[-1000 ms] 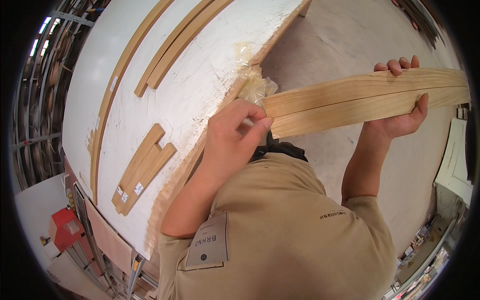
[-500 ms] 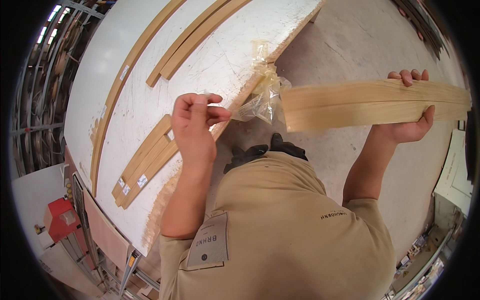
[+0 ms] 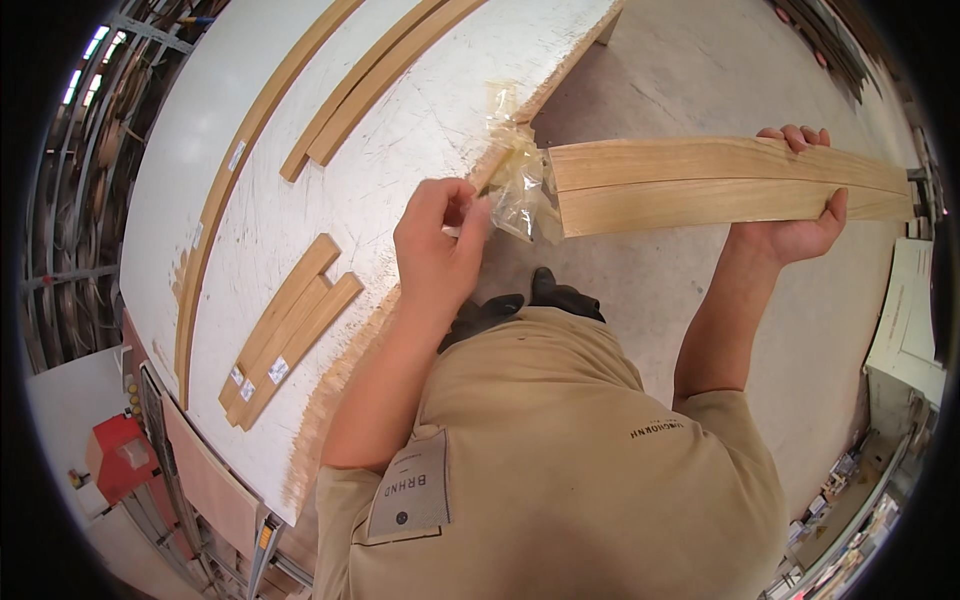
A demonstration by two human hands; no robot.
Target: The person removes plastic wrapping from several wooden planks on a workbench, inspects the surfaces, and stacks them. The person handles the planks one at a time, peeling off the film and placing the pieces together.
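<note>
So the right hand (image 3: pixel 795 240) is wrapped round a pair of wooden boards (image 3: pixel 670 205), thumb over the near edge and fingertips over the far one, seam running lengthwise between them. The boards are up off the bench, out over the floor (image 3: pixel 650 285). Left hand (image 3: pixel 440 235) has its fingers curled in toward the thumb by the bench edge, can't tell if anything's pinched in there. Clear plastic (image 3: pixel 518 195) hangs off that edge, between the left hand and the boards' near end. On the white bench (image 3: pixel 410 150) there's a cluster of short labelled strips (image 3: pixel 285 310), two longer strips (image 3: pixel 370 95) side by side, and one long curved-looking strip (image 3: pixel 265 100) beyond
</note>
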